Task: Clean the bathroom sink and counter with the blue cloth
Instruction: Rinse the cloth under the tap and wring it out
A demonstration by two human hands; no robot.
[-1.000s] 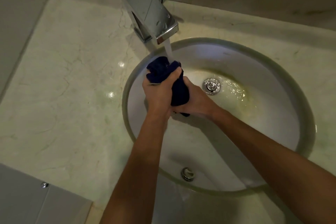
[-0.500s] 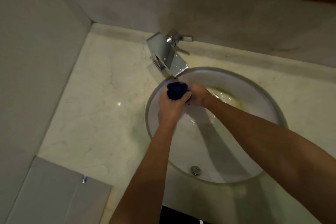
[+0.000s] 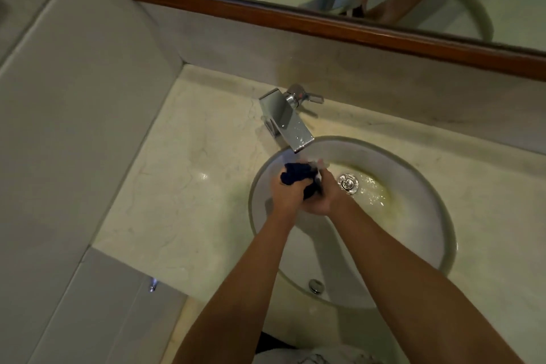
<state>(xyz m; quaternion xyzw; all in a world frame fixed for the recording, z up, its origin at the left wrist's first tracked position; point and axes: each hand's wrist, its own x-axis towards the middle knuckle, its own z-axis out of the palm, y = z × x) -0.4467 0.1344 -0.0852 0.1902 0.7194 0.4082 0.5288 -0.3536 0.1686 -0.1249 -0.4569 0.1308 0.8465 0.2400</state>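
Blue cloth [image 3: 297, 178], bunched dark and wet, sits squeezed between two hands over the left half of the sink [image 3: 413, 251], just below the chrome faucet [image 3: 288, 122] spout. The left hand [image 3: 288, 196] curls round the wad from the near side; the right hand [image 3: 323, 196] clamps it from the right, palms pressed together (fingertips mostly hidden). The drain [image 3: 348, 183] lies just beside the right hand, with yellowish water pooled around it. The marble counter [image 3: 189, 186] stretches left to the wall corner; a wood-framed mirror [image 3: 295, 16] runs behind.
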